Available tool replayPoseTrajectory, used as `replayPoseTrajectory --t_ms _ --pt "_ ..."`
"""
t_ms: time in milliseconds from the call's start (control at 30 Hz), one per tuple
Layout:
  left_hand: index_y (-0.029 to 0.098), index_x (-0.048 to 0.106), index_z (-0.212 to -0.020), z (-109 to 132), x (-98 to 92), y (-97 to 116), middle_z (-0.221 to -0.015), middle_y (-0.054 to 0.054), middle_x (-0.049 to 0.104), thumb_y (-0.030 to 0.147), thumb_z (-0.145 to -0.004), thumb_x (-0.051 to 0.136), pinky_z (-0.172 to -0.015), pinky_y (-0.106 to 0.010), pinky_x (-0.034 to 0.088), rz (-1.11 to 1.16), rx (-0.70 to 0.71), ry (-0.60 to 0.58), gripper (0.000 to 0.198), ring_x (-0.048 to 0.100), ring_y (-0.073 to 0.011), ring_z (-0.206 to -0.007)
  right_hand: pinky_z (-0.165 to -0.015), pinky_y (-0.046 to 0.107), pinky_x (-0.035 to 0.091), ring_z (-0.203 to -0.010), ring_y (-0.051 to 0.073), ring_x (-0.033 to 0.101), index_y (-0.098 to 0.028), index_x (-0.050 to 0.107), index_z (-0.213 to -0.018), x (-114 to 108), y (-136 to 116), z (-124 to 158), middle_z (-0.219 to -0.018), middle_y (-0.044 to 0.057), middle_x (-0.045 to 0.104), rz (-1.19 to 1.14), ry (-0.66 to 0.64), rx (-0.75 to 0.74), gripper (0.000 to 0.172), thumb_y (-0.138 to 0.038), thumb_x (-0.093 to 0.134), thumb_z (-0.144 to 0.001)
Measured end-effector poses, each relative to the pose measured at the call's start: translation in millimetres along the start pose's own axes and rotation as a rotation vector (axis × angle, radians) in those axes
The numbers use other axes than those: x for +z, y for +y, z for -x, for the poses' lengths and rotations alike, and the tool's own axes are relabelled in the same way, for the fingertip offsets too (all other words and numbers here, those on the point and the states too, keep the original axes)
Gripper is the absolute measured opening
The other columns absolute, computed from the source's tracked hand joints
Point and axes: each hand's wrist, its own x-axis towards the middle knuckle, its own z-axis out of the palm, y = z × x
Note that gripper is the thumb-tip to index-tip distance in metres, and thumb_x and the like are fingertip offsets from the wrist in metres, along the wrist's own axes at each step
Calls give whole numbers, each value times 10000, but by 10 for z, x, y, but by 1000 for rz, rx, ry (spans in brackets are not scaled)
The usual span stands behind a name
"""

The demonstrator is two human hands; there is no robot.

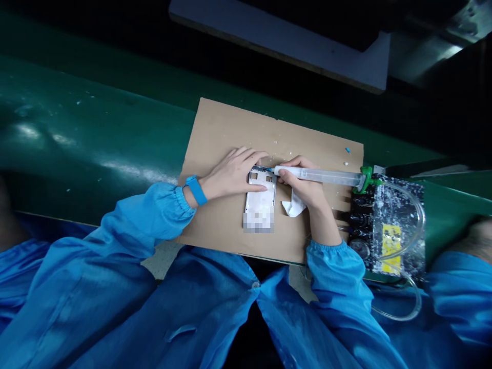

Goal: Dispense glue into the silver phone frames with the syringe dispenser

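My left hand (239, 171), a blue band at its wrist, is closed on a flat silver phone frame (260, 202) lying on the cardboard. The thumb lies across the frame's face and the fingers curl round its top edge. Two small square cut-outs show near that end; a blurred patch covers the lower end. My right hand (305, 184) is closed around a long clear glue syringe (330, 176), held nearly level. Its thin tip points left and meets the frame's top right corner; whether it touches is too small to tell. A crumpled white tissue (294, 206) lies below my right hand.
A cardboard sheet (219, 225) covers part of the green table (115, 138). From the syringe's green cap (366, 179), a clear tube (422, 215) loops over a stained dispenser box (395, 210). A small blue cap (348, 150) lies at upper right. Other people's blue sleeves show at both sides.
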Motion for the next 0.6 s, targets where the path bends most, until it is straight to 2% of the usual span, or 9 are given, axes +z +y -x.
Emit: replayPoseTrajectory --t_ms 433,600 --pt "239 575 -1567 2 -6 6 -1430 -129 715 619 -933 853 -1172 -530 479 7 -5 -6 790 646 -372 -1329 -700 398 588 -760 223 694 -279 726 -951 -7 19 2 -868 25 771 16 4 28 445 -683 910 -915" --pt "230 566 -1583 3 -6 16 -1443 -136 711 614 -932 853 -1188 -529 478 -4 -13 -11 808 635 -374 -1349 -687 389 567 -733 221 701 -279 724 -950 -7 5 6 -830 18 768 -16 -8 20 436 -668 920 -924"
